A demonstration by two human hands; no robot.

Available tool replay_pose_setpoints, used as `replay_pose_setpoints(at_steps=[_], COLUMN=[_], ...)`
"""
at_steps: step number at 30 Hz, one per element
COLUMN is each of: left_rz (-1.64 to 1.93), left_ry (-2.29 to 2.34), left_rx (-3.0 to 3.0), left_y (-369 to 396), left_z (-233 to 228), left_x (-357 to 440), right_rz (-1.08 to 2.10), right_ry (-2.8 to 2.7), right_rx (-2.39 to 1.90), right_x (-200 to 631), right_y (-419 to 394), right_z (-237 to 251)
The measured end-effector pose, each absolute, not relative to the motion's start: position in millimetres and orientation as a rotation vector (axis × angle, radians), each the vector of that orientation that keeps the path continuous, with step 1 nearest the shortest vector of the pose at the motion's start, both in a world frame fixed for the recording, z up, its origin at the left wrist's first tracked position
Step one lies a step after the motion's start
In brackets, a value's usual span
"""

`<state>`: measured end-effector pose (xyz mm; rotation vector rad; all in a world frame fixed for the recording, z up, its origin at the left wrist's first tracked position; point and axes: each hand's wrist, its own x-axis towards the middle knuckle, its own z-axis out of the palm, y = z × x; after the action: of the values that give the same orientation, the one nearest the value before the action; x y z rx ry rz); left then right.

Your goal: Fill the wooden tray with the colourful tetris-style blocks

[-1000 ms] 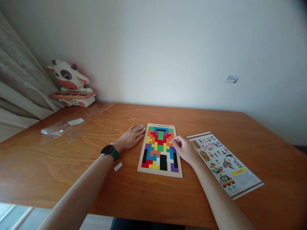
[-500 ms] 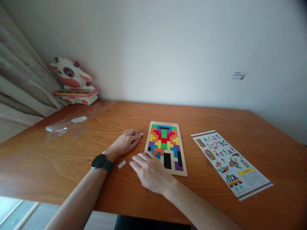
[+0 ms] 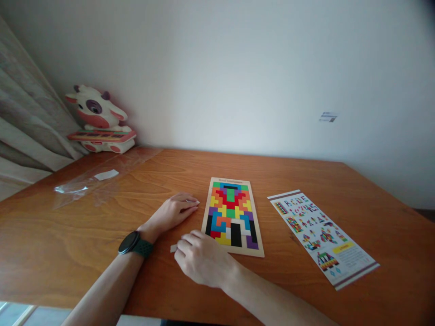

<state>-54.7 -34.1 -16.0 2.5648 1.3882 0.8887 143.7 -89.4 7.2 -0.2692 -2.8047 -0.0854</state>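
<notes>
A wooden puzzle board (image 3: 260, 244) filled with colourful block pieces lies flat on the table before me. To its left, my left hand (image 3: 173, 213) rests on the table, its fingers together and a sliver of a small white piece showing at the tips. My right hand (image 3: 205, 260) is curled over the board's lower left corner, fingertips down at another small white piece (image 3: 173, 248). Most of that second piece is hidden under the fingers. Black, white and purple blocks fill the board's lower right part.
A printed pattern sheet (image 3: 322, 237) lies right of the board. Clear plastic wrapping (image 3: 78, 185) with a white label is spread at the left. Behind it, a toy cow with a keyboard (image 3: 102, 122) stands against the wall. The table's front edge runs below my forearms.
My right hand has moved left and down onto the loose white piece, uncovering the board's lower left blocks. My left hand stays beside the board. The view has tilted up slightly.
</notes>
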Motion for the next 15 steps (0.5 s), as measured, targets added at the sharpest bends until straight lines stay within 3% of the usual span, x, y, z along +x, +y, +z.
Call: replay_pose_setpoints(at_steps=[8, 15], left_rz=[0.888, 0.815], left_ry=[1.464, 1.714], left_rx=[2.403, 2.47], left_y=[1.0, 1.9], left_z=[-17.2, -13.4], left_x=[-44.4, -45.3], right_rz=[0.431, 0.534], right_ry=[-2.737, -2.78], right_rx=[-0.623, -0.699], right_x=[137.9, 145.6], right_y=[-87.7, -87.4], right_z=[7.3, 17.1])
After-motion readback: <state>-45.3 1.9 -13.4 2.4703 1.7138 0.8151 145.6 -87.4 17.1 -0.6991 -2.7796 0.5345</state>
